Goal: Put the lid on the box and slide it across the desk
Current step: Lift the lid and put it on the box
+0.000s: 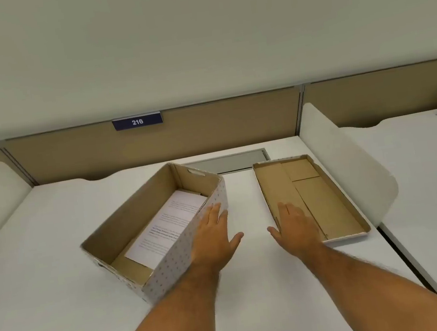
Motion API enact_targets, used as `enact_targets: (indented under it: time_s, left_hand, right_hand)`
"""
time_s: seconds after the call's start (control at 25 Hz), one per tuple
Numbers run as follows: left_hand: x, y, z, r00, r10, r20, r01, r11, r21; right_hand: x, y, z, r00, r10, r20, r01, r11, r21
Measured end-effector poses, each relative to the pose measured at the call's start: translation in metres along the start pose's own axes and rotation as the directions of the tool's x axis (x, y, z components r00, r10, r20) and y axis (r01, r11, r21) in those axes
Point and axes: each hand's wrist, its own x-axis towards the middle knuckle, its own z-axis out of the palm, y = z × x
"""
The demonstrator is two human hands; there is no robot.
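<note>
An open cardboard box [169, 266] with a white dotted outside stands at an angle on the white desk [45, 271], with printed sheets of paper [169, 224] lying inside. Its lid [325, 201] lies upside down to the right, brown inside facing up. My left hand [214, 238] is flat and open against the box's right side wall. My right hand [294, 224] is open with fingers spread, over the lid's near left edge. Neither hand grips anything.
A beige partition [208, 136] with a blue "216" plate [137, 121] runs along the back. A grey cable flap [233, 162] sits behind the box. White curved side dividers [352, 175] bound the desk; a neighbouring desk [434, 164] lies to the right.
</note>
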Motion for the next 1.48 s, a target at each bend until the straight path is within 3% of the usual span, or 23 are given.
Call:
enact_targets:
  time_s: [0.2,0.32,0.4,0.52,0.64,0.76,0.88,1.04,1.12,1.2,1.28,1.36,1.48]
  left_hand:
    - [-0.007,0.025,0.047,0.977,-0.184,0.109,0.205,0.950,-0.237]
    - [-0.004,0.030,0.063,0.960,-0.242,0.143,0.276,0.907,-0.318]
    - [0.000,0.034,0.068,0.949,-0.273,0.159,0.314,0.867,-0.387]
    - [0.014,0.042,0.065,0.914,-0.359,0.190,0.402,0.738,-0.542]
    - [0.030,0.051,0.056,0.863,-0.409,0.298,0.493,0.550,-0.674]
    - [0.048,0.058,0.041,0.822,-0.396,0.409,0.548,0.354,-0.758]
    - [0.070,0.061,0.011,0.805,-0.359,0.473,0.559,0.189,-0.807]
    - [0.087,0.035,-0.041,0.833,-0.274,0.481,0.513,0.056,-0.856]
    - [0.093,0.009,-0.067,0.859,-0.279,0.429,0.465,0.077,-0.882]
    - [0.094,-0.030,-0.096,0.877,-0.345,0.336,0.421,0.212,-0.882]
    - [0.092,-0.075,-0.120,0.892,-0.401,0.210,0.384,0.425,-0.820]
    - [0.085,-0.127,-0.138,0.907,-0.409,0.102,0.363,0.636,-0.681]
    - [0.068,-0.199,-0.146,0.918,-0.386,0.088,0.381,0.799,-0.465]
  right_hand:
    - [0.006,0.017,0.030,0.964,0.077,0.253,-0.099,0.992,0.074]
    - [0.015,0.022,0.039,0.949,0.051,0.312,-0.075,0.995,0.066]
    - [0.020,0.014,0.035,0.952,0.079,0.296,-0.132,0.978,0.161]
    - [0.028,-0.008,0.008,0.982,0.172,0.079,-0.189,0.858,0.478]
    - [0.044,-0.017,-0.044,0.937,0.318,-0.141,-0.108,0.653,0.750]
    - [0.051,-0.021,-0.110,0.897,0.435,-0.081,-0.019,0.221,0.975]
    - [0.037,-0.031,-0.162,0.915,0.395,0.082,-0.006,-0.190,0.982]
    - [0.018,-0.053,-0.193,0.976,0.190,0.106,-0.001,-0.481,0.877]
    - [0.012,-0.061,-0.197,0.990,0.110,0.093,-0.018,-0.547,0.837]
    - [0.007,-0.075,-0.194,0.997,0.027,0.078,-0.053,-0.519,0.853]
    - [0.001,-0.095,-0.179,0.994,-0.066,0.091,-0.110,-0.390,0.914]
    - [-0.007,-0.126,-0.153,0.982,-0.094,0.166,-0.182,-0.184,0.966]
    - [-0.024,-0.171,-0.106,0.953,-0.062,0.297,-0.292,0.084,0.953]
